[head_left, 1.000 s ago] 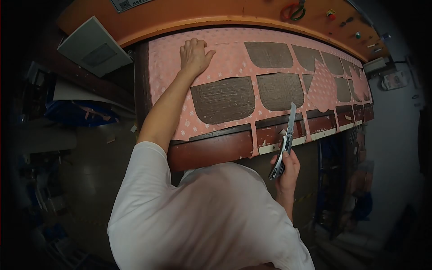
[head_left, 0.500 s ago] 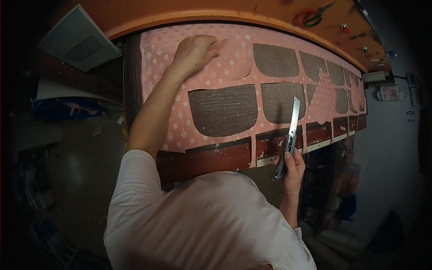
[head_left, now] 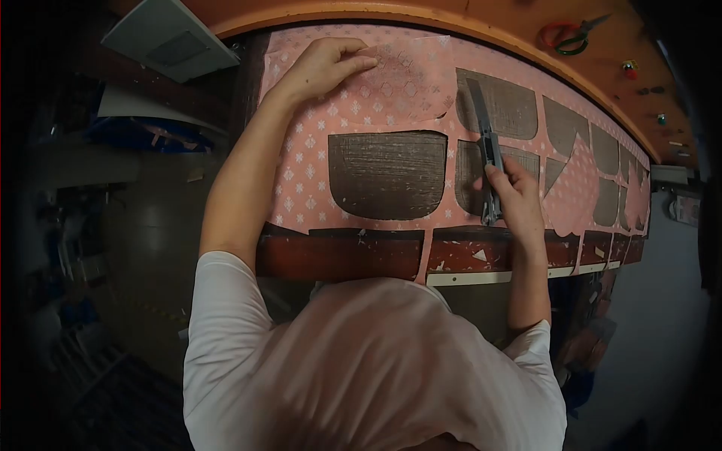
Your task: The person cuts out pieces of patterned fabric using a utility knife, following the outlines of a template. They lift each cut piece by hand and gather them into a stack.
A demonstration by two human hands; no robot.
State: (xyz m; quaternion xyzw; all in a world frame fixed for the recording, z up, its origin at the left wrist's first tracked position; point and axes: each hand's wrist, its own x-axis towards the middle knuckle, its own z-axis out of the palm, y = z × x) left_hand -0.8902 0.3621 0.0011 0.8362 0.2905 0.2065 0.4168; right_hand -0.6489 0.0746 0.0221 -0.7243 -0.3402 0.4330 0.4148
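Note:
Pink fabric (head_left: 301, 177) with a pale printed motif lies over the worktable. My left hand (head_left: 331, 68) is at its far left part, thumb and fingers pinched on the edge of a pink fabric piece (head_left: 402, 86) whose pattern looks fainter and darker. My right hand (head_left: 515, 192) is wrapped round a utility knife (head_left: 490, 158). The knife's long blade points away from me, above a rounded cutout (head_left: 511, 109) where the dark tabletop shows. A larger cutout (head_left: 387, 177) lies between my hands, nearer my body.
A loose pink fabric piece (head_left: 575, 188) lies over the cutouts at right. Scissors (head_left: 575, 36) rest on the orange ledge (head_left: 496, 16) behind. A grey panel (head_left: 177, 45) stands at far left. Small scraps (head_left: 479, 255) dot the reddish front edge.
My right hand has moved the knife forward, from the table's front edge to over the fabric. My left hand has closed on the edge of the fabric piece. The view has shifted slightly.

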